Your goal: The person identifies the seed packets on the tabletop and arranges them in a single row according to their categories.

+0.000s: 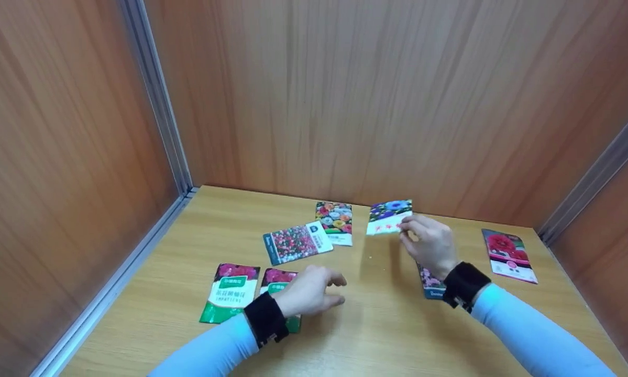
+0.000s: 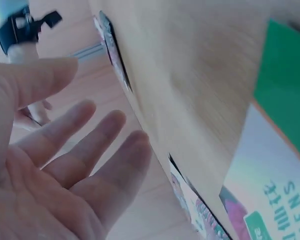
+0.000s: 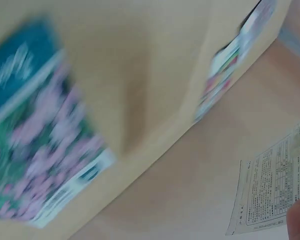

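Observation:
My right hand (image 1: pixel 430 246) pinches the lower right corner of a seed packet (image 1: pixel 389 215) with blue and purple flowers. That packet is lifted off the table, and its printed back (image 3: pixel 270 192) faces the right wrist camera. Below the right hand lies a packet with pink-purple flowers (image 3: pixel 50 145), partly hidden by the wrist in the head view. My left hand (image 1: pixel 311 290) hovers with fingers apart and holds nothing. Beneath it, one green-and-white packet (image 1: pixel 274 278) is partly covered, and a matching one (image 1: pixel 230 293) lies to its left.
A packet with small pink and red flowers (image 1: pixel 295 244) overlaps a packet of multicoloured blooms (image 1: pixel 335 215) near the back wall (image 1: pixel 314 104). At the far right of the wooden table (image 1: pixel 376 335) lies a red-flower packet (image 1: pixel 510 256). Wooden panels enclose the sides.

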The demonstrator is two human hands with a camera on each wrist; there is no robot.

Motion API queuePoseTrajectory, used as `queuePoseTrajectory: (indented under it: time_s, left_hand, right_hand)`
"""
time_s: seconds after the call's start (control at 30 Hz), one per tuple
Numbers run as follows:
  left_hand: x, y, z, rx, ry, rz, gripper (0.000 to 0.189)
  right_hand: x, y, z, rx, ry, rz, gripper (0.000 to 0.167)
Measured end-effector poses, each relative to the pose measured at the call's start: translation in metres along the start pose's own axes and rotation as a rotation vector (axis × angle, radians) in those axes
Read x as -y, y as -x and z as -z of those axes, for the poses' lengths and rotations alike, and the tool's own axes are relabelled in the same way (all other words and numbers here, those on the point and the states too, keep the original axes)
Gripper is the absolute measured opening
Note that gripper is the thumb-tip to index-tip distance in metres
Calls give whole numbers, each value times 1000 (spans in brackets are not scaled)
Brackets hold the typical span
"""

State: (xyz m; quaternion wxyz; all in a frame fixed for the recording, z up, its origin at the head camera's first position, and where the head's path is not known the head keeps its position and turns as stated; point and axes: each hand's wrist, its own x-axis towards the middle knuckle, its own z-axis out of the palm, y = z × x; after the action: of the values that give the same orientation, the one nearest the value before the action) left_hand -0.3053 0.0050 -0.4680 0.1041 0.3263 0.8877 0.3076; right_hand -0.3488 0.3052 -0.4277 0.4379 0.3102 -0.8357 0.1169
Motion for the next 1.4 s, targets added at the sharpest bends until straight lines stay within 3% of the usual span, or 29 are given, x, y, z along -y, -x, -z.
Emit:
queuePoseTrajectory:
  time_s: [0.1, 0.17, 0.33, 0.4, 0.47, 0.53, 0.63, 0.7, 0.8, 0.93, 1.07, 1.13, 1.2, 1.33, 1.4]
  left_hand:
    - [0, -5, 3, -37, 145, 16, 32]
    - [1, -8, 5, -43, 296, 39, 34]
    - [2, -14, 14, 0, 876, 199, 35]
    - [2, -16, 17, 1, 1053, 266, 36]
    - [3, -18, 19, -25, 1132, 302, 41]
    - [5, -19, 18, -69, 1151, 321, 51]
    - [8, -18, 17, -144, 1136, 343, 64]
    - [10, -17, 16, -176, 1110, 355, 65]
    - [10, -13, 15, -198, 1049, 351, 62]
    - [8, -8, 14, -210, 991, 313, 57]
    - [6, -1, 12, -190, 910, 289, 48]
    - [6, 2, 11, -168, 815, 277, 48]
    - [7, 7, 10, -152, 653, 274, 55]
    - [12, 17, 12, -130, 331, 307, 64]
    - [15, 21, 12, -108, 247, 315, 48]
  right_hand:
    - [25, -1, 6, -30, -56, 87, 14]
    - [40, 0, 8, -42, -84, 129, 15]
    - [71, 7, 10, -31, -160, 165, 19]
    - [81, 11, 9, -14, -213, 163, 20]
    - [89, 15, 7, 6, -289, 161, 22]
    - [96, 19, 5, 36, -366, 146, 24]
    - [104, 21, 4, 91, -518, 54, 21]
    - [109, 19, 6, 125, -618, -83, 16]
    - [113, 14, 13, 177, -824, -378, 17]
    - [111, 8, 16, 246, -1064, -821, 40]
    - [105, 12, 3, 316, -1178, -1130, 59]
    - [102, 17, -7, 375, -1187, -1195, 65]
    - [100, 23, -16, 445, -1194, -1229, 70]
    - [102, 34, -30, 588, -1155, -1210, 84]
    - [104, 37, -35, 645, -1144, -1187, 86]
